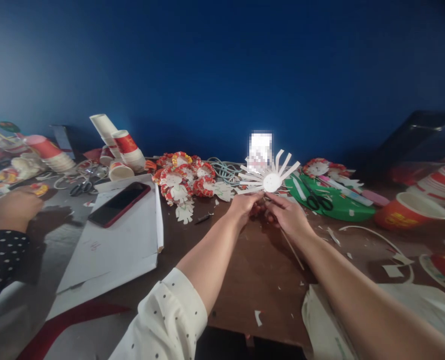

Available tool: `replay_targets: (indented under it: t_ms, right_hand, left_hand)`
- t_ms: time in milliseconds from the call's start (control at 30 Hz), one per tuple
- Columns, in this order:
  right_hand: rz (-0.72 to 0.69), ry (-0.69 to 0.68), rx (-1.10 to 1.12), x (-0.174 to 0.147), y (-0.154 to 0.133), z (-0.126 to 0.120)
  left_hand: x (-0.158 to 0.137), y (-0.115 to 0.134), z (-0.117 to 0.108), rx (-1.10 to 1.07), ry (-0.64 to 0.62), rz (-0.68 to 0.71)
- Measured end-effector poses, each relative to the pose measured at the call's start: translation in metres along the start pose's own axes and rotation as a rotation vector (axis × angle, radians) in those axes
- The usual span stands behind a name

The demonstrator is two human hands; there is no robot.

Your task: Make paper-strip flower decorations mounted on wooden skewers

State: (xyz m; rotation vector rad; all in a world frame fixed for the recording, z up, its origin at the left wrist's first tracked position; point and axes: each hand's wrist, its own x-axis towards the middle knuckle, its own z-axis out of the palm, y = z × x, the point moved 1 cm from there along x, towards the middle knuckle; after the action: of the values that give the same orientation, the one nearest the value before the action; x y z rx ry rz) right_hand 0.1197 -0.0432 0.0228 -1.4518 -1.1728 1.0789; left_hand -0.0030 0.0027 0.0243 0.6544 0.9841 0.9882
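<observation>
Over the table's far middle, I hold a white paper cup cut into strips (272,182), its strips fanned out around a round base. My left hand (245,205) is closed at its lower edge, with the fingertips partly hidden. From the right, my right hand (290,216) pinches the same lower edge. A thin pale strip or stick (293,250) slants down below my right hand; whether it is gripped I cannot tell. Just behind the cut cup shows a pixelated white patch. A green sheet (348,212) with black-handled scissors (319,201) lies right of my hands.
Red-and-white paper flowers (177,182) sit left of my hands. A phone (120,204) rests on a white box (132,245). Stacked paper cups (128,150) stand behind it. At right is a red paper cup (413,210). Another person's hand (14,206) works at far left.
</observation>
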Motion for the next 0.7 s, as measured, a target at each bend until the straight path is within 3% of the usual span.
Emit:
replay_targets:
  t_ms: [400, 700]
  right_hand:
    - [-0.066, 0.036, -0.093, 0.0026, 0.0023, -0.0004]
    - [-0.101, -0.004, -0.009, 0.0024, 0.0000, -0.0008]
  left_hand:
    - [-0.0009, -0.0001, -0.0012, -0.029, -0.010, -0.008]
    - [0.0021, -0.0036, -0.0012, -0.073, -0.001, -0.059]
